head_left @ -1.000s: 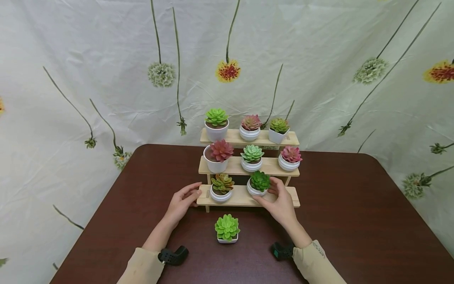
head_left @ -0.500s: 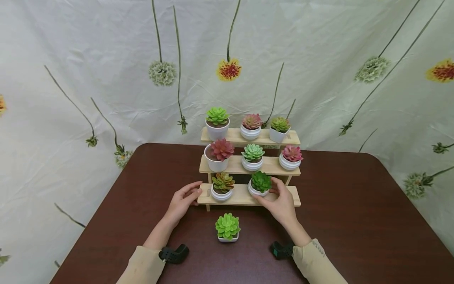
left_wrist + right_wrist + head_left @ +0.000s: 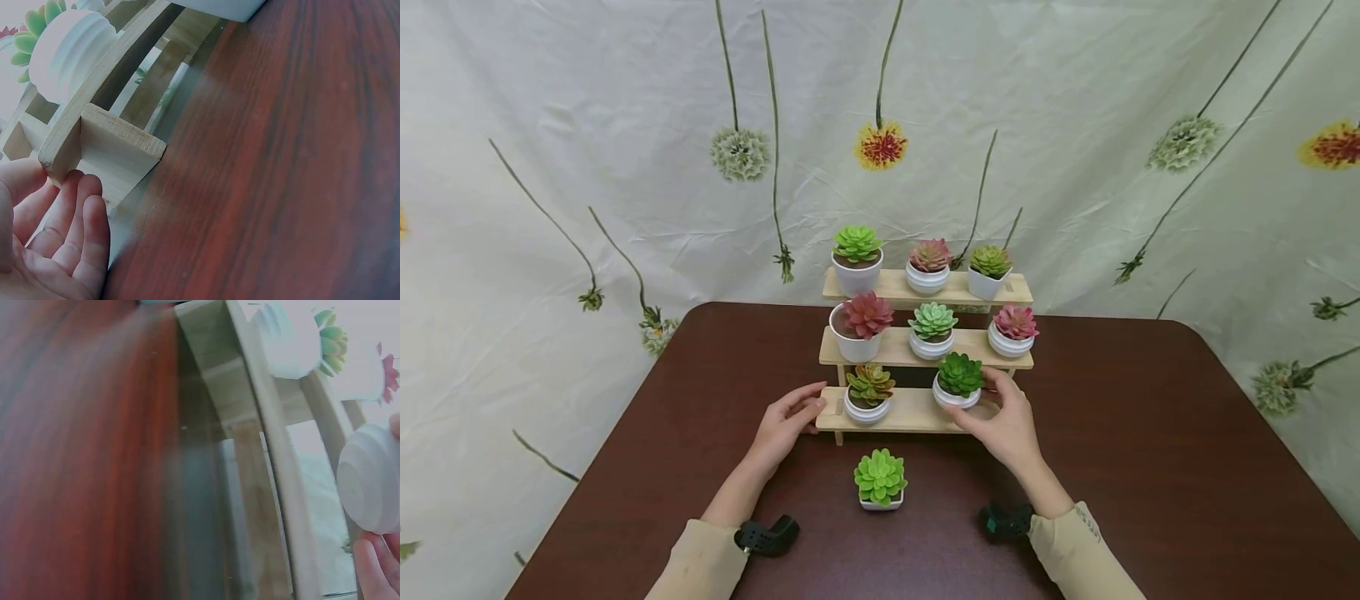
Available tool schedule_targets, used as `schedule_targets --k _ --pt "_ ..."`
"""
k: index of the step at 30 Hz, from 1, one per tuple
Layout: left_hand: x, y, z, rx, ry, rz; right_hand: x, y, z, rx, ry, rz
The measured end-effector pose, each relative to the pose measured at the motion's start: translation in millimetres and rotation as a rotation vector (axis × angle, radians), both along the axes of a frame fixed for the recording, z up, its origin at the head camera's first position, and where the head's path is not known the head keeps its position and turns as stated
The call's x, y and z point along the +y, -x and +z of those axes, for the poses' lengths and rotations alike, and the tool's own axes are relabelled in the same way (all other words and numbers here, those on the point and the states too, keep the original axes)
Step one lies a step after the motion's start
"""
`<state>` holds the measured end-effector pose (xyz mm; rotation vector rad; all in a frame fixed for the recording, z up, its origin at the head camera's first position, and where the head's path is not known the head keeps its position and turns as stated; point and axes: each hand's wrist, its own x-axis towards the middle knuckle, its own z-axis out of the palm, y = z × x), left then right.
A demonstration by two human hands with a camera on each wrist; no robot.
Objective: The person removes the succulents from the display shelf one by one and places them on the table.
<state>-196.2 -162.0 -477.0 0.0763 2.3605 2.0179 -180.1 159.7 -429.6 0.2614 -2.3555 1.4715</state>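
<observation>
your right hand holds the dark green plant by its white pot, thumb on the near side and fingers round the far right side. the right wrist view shows the base of that pot, raised off the lower board of the wooden stand; the plant is over the middle of that board, a little right of centre. your left hand grips the left end of the lower board, thumb and fingers closed in narrow on its corner.

on the lower board, near your left hand, sits the brownish green plant. on the middle board, from left to right, you have the dark red plant, the pale green plant and the bright pink plant. the top board carries the bright green plant, the dusty pink plant and the yellow-green plant.

the lime green plant sits in a squarish white pot on the dark brown table, in front of the stand and between your forearms. a pale flowered cloth hangs behind it all.
</observation>
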Motion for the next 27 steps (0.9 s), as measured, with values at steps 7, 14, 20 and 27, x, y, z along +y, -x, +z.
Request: schedule_targets --k 7,14,20,27 --pt "-1.1 -0.4 -0.5 -0.002 0.007 -0.003 7.8 -3.4 14.0 -0.005 0.064 0.035" --pt "-0.8 -1.4 -0.2 0.001 0.003 -0.009 19.0 -5.7 25.7 0.012 0.075 -0.015" --pt "-0.8 -0.5 -0.1 0.003 0.003 -0.012 30.8 -5.9 32.7 0.053 0.109 -0.034" --pt "-0.6 0.5 0.5 0.006 -0.007 -0.010 48.4 -4.9 41.6 0.110 0.139 -0.117"
